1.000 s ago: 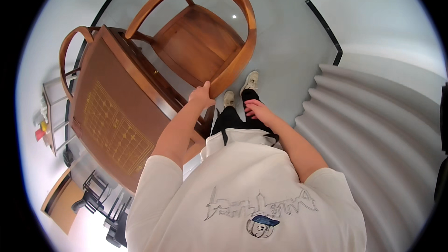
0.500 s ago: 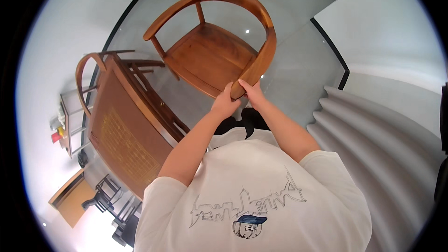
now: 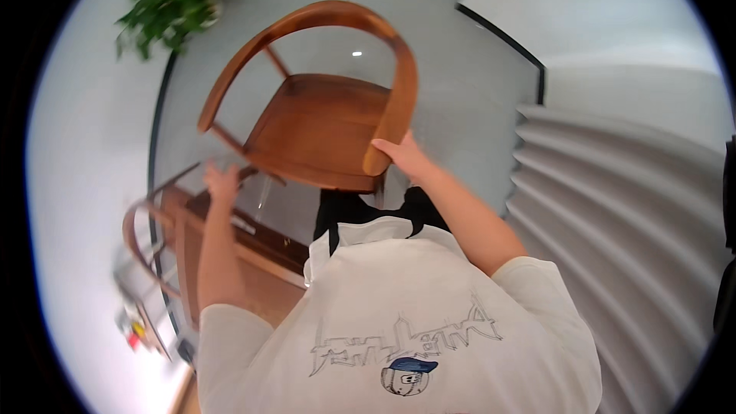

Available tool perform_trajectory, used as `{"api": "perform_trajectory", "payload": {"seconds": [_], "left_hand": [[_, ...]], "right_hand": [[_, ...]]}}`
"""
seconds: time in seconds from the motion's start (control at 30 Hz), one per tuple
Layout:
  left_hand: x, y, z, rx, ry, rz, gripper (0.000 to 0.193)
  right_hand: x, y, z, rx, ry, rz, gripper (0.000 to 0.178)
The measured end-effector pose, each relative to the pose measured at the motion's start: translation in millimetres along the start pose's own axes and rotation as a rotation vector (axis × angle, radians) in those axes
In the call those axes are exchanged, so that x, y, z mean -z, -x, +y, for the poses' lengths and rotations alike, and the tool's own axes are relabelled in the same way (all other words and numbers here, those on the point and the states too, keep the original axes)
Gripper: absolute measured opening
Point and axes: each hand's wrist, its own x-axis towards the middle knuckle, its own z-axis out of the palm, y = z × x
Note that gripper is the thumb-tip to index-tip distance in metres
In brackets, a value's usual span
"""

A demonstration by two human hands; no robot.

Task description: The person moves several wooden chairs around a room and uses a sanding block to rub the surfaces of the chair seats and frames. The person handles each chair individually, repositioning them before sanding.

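Note:
A wooden armchair [image 3: 322, 123] with a curved back rail fills the middle of the view, tilted over the grey floor. My right hand [image 3: 402, 156] grips the right end of its curved rail. My left hand [image 3: 222, 182] is blurred, raised by the chair's front left corner beside a leg. Whether it grips the chair is unclear. My white printed shirt and dark trousers fill the lower part of the picture.
A wooden desk [image 3: 238, 249] stands at my lower left, with a second round-backed chair [image 3: 142, 234] beside it. A green potted plant [image 3: 172, 0] is at the far left. Pale steps [image 3: 621, 207] rise at the right. Small coloured items sit at the lower left.
Both hands were together on the rail's right end. My left hand has swung out to the chair's front left corner. The chair now looks nearer and more tilted.

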Motion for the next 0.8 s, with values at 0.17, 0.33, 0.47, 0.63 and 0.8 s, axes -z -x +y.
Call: {"api": "perform_trajectory", "payload": {"seconds": [0.17, 0.33, 0.47, 0.63, 0.8], "left_hand": [[18, -151, -61, -0.05, -0.104, 0.015, 0.1], [17, -208, -30, 0.197, 0.523, -0.455, 0.096], [13, -298, -51, 0.027, 0.372, -0.565, 0.091], [17, -298, 47, -0.094, 0.057, -0.668, 0.088], [-11, -378, 29, -0.355, 0.037, -0.521, 0.075]], "right_hand": [[-49, 2, -37, -0.049, -0.004, 0.223, 0.075], [-61, 15, -36, -0.114, -0.362, 0.184, 0.073], [-94, 3, -28, -0.035, -0.331, 0.262, 0.077], [-109, 19, 9, -0.023, -0.336, 0.431, 0.075], [-118, 9, 8, 0.071, -0.341, 0.41, 0.079]]}}
